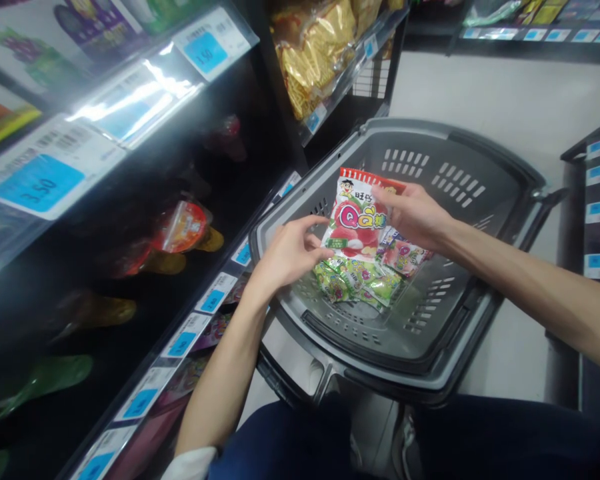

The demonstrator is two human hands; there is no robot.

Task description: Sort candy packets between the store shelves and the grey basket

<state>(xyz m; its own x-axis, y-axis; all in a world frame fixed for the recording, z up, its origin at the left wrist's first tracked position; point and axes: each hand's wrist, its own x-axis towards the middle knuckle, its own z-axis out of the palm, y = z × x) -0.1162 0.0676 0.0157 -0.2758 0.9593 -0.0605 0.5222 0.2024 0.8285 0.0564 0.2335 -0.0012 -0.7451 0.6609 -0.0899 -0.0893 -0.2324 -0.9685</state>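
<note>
Both hands hold a red and white candy bag (357,217) over a grey shopping basket (430,143). My left hand (290,253) pinches the bag's lower left corner. My right hand (413,213) grips its upper right side with curled fingers. Under the bag, on the basket's floor, lie several green candy packets (360,283) and a pink one (405,257).
A dark store shelf (130,267) with blue price tags (40,180) and hanging snack packs runs along the left. Gold bags (315,53) fill a rack behind the basket. Another shelf with tags (597,207) stands at the right. Light floor lies beyond.
</note>
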